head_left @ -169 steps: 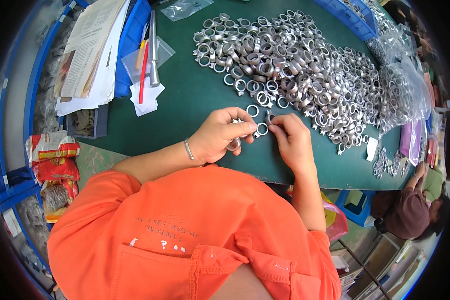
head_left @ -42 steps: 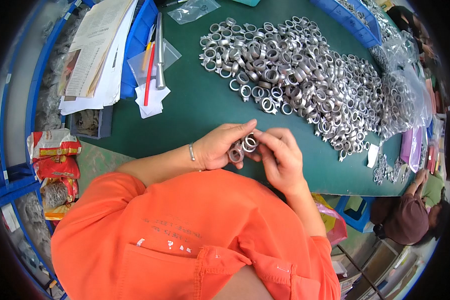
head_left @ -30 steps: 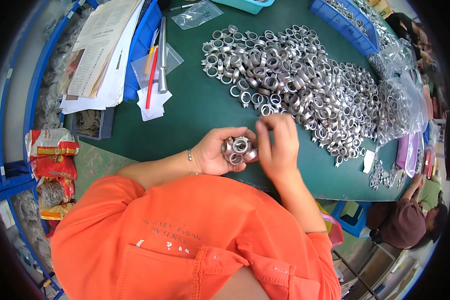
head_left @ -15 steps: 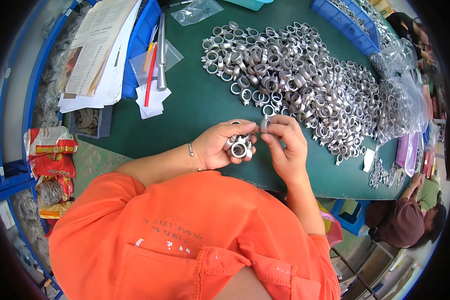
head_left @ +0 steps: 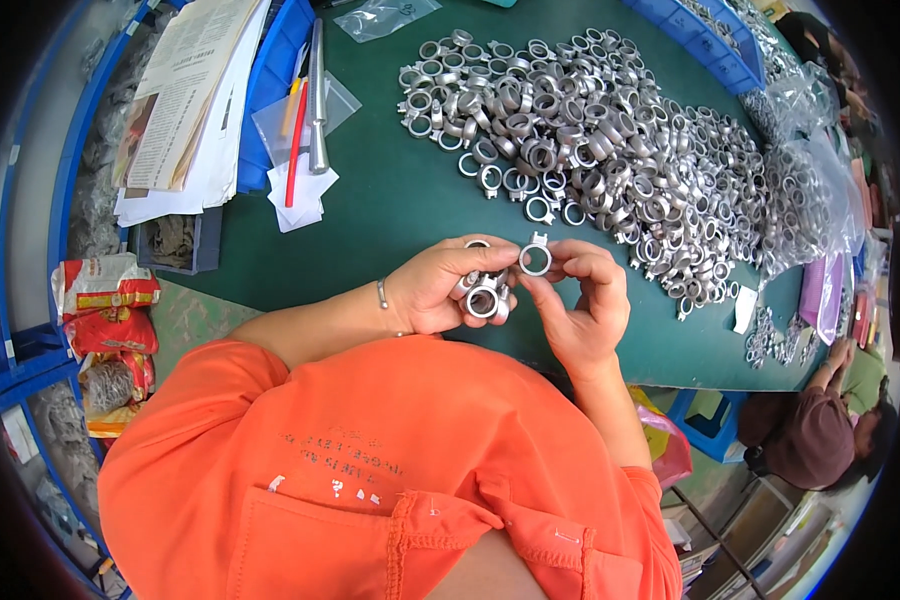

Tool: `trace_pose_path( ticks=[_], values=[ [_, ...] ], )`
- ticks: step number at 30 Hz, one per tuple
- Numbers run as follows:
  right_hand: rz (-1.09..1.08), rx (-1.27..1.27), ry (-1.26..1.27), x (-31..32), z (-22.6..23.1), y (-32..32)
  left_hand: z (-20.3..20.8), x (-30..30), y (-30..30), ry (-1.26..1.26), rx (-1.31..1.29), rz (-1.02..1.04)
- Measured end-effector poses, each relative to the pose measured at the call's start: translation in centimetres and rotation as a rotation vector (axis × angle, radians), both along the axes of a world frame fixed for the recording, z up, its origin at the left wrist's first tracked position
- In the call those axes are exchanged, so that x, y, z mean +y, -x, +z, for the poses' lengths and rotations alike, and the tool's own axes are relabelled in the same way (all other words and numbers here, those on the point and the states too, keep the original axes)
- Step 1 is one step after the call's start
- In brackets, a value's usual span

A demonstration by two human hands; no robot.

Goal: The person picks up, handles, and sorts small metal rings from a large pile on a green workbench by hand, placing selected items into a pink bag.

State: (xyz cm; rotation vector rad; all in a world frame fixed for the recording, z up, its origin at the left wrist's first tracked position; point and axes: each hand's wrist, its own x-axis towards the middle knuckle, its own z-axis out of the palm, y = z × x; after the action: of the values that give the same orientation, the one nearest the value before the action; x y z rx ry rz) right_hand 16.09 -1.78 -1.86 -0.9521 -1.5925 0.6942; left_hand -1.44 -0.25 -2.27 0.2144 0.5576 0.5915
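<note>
My left hand [head_left: 433, 292] is closed around several grey metal rings [head_left: 482, 301], stacked in the palm with one ring's round opening facing up. Pinched between the fingertips of my right hand [head_left: 588, 300] is a single metal ring [head_left: 535, 261] with a small notched tab on its top edge. It is held upright and face-on, close beside the left thumb; whether the thumb touches it I cannot tell. Beyond both hands a large heap of similar metal rings [head_left: 610, 150] spreads over the green table [head_left: 360, 220]. A few loose rings lie at the heap's near edge.
At the left, papers [head_left: 185, 110] lean on a blue bin [head_left: 275, 90]. A red pencil [head_left: 296, 145] and a tapered metal rod [head_left: 317, 100] lie nearby. A blue crate [head_left: 705, 45] and a clear plastic bag [head_left: 835, 185] stand far right. Another person [head_left: 810, 435] sits at the right.
In my right hand the ring has turned from edge-on to face-on, its tab now pointing up. The left hand keeps its rings and has hardly moved.
</note>
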Motion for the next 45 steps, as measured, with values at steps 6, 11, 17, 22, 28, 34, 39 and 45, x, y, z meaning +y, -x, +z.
trace_pose_path(
  ticks=[6,11,17,22,28,34,39,45],
  values=[
    [0.018,-0.168,0.038,0.0,1.4,-0.2,-0.1,-0.2,-0.1,-0.028,0.04,0.014],
    [0.098,0.024,0.297,-0.7,-0.2,-0.5,0.1,-0.2,-0.2,-0.047,0.066,-0.018],
    [0.133,0.16,0.473,-1.0,-0.3,-0.7,0.0,-0.5,-0.2,-0.033,0.06,-0.008],
    [0.119,0.078,0.399,-0.9,-0.1,-0.7,0.2,-0.5,-0.2,-0.032,0.047,-0.006],
    [0.108,-0.113,0.184,-0.5,0.1,-0.7,0.1,-0.5,-0.2,-0.066,0.088,-0.017],
    [0.212,0.219,0.489,-0.8,0.1,-0.9,1.0,-0.6,-0.4,-0.171,0.23,0.038],
    [0.277,0.4,0.784,-0.9,0.0,-1.3,1.1,-0.9,-0.6,-0.23,0.323,-0.003],
    [0.225,0.43,0.584,-1.1,-0.2,-0.9,1.3,-0.9,-0.6,-0.229,0.322,-0.022]
  ],
)
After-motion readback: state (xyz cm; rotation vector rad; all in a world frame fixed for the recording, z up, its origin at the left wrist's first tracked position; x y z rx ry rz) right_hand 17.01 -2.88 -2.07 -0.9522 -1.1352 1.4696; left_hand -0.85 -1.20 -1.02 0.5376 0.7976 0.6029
